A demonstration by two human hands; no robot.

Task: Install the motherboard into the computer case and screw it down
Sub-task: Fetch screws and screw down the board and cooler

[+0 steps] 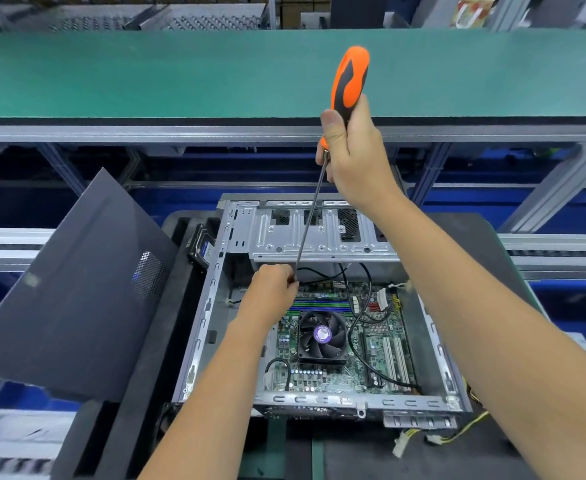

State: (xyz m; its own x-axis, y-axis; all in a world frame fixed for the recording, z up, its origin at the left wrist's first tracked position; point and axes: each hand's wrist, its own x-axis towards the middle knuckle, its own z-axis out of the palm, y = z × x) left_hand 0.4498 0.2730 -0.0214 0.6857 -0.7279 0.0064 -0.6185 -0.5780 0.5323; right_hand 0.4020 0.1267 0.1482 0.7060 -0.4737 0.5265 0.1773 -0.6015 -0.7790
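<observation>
An open grey computer case point(201, 327) lies flat in front of me with the green motherboard point(374, 355) inside it, a black CPU fan point(322, 336) at its middle. My right hand point(357, 157) grips the orange and black handle of a long screwdriver point(348, 81), held high above the case and tilted. Its thin shaft runs down to the board's far left corner. There my left hand point(274, 285) pinches the shaft near its tip. The tip and any screw are hidden by my fingers.
A dark side panel point(76, 292) leans at the left of the case. A hard drive point(201, 247) sits beside the case's far left corner. Loose yellow and black cables point(454, 434) trail at the near right. A green conveyor belt point(146, 71) runs across behind.
</observation>
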